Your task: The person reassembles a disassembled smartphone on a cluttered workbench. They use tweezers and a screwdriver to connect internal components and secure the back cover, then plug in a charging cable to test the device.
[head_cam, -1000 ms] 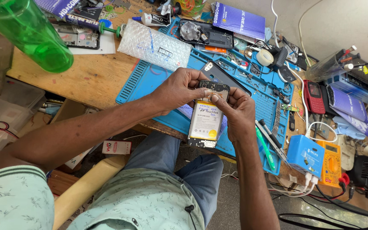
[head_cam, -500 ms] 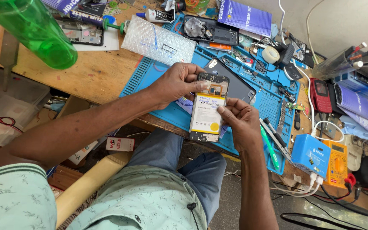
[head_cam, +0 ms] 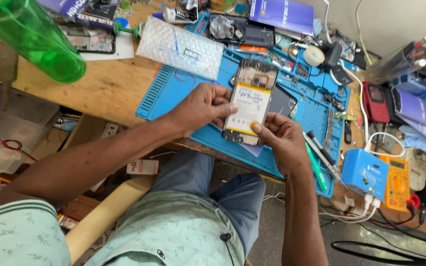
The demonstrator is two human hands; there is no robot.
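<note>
Opened black smartphone with its back cover off and a white-and-yellow battery exposed (head_cam: 249, 103): held tilted above the near edge of the blue silicone work mat (head_cam: 173, 91), which lies on the wooden table (head_cam: 109, 83). Left hand (head_cam: 200, 106): grip closed on the phone's left side. Right hand (head_cam: 282, 140): grip closed on the phone's lower right corner, thumb pressed on the battery. Green plastic bottle (head_cam: 33, 37): far left corner. Blue box-shaped tool (head_cam: 365, 172): right edge, beside an orange multimeter (head_cam: 395, 182).

blue mat (head_cam: 173, 93), green bottle (head_cam: 30, 34), perhaps yellow-white battery (head_cam: 246, 108)
</note>
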